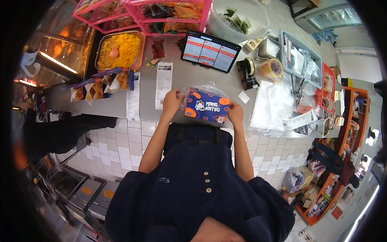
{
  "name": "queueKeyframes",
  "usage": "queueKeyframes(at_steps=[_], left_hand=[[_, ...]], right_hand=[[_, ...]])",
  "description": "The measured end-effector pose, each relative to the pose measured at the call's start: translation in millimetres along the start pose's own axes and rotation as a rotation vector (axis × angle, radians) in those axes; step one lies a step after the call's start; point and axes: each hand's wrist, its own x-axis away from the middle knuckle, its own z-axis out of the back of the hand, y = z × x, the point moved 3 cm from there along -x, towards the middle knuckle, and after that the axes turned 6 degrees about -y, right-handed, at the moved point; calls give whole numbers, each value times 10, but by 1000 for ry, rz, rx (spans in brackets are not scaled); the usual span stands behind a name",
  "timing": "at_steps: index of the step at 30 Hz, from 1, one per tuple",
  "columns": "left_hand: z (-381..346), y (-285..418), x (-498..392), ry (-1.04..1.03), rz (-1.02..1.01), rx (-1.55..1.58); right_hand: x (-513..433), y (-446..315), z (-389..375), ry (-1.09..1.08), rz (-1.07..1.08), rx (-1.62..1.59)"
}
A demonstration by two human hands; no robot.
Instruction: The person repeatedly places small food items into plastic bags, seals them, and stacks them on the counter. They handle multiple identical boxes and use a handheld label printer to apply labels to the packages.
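Note:
A blue and orange printed cardboard food box lies near the front edge of the metal counter, with a clear plastic bag around its back and left side. My left hand grips the plastic at the box's left. At the box's right edge is my right hand, fingers bent against it; whether it pinches plastic there cannot be told. Behind the box stands a tablet with a lit screen. Two long printed receipts, one nearer and one farther left, lie beside my left hand.
Fried food in paper pockets and a tray of yellow food are at left. Pink racks and a clear tub stand behind. Right are tape rolls, white plastic bags and a blue basket. A person's dark sleeve reaches in at left.

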Motion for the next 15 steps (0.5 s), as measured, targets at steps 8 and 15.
queueKeyframes(at_steps=[8, 15], left_hand=[[65, 122, 130, -292, 119, 747], [41, 128, 501, -294, 265, 706]], right_hand=[[138, 0, -14, -271, -274, -1414], [416, -207, 238, -264, -183, -1093]])
